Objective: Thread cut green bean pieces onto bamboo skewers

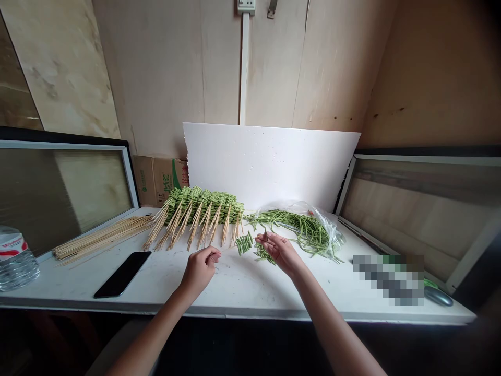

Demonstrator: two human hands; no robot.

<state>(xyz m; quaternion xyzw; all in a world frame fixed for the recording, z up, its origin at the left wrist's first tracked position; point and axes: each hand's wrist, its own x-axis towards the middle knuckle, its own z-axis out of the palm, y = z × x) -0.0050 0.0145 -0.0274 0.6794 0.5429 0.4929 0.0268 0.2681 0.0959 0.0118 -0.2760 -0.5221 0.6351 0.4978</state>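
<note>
My left hand is closed in a pinch on the thin end of a bamboo skewer. Short cut pieces of long green bean sit side by side across the skewer's far part. My right hand is at the other end, its thumb and fingertips pinched close to the threaded pieces. Whatever lies between those fingertips is too small to make out. Beneath the right hand, a small heap of cut bean pieces rests on the white table, partly hidden by the fingers.
Behind my left hand is a stack of bean skewers, sticks facing me. Bare skewers, a phone and a water bottle lie or stand left. Long beans spill from a plastic bag right. A white board stands behind.
</note>
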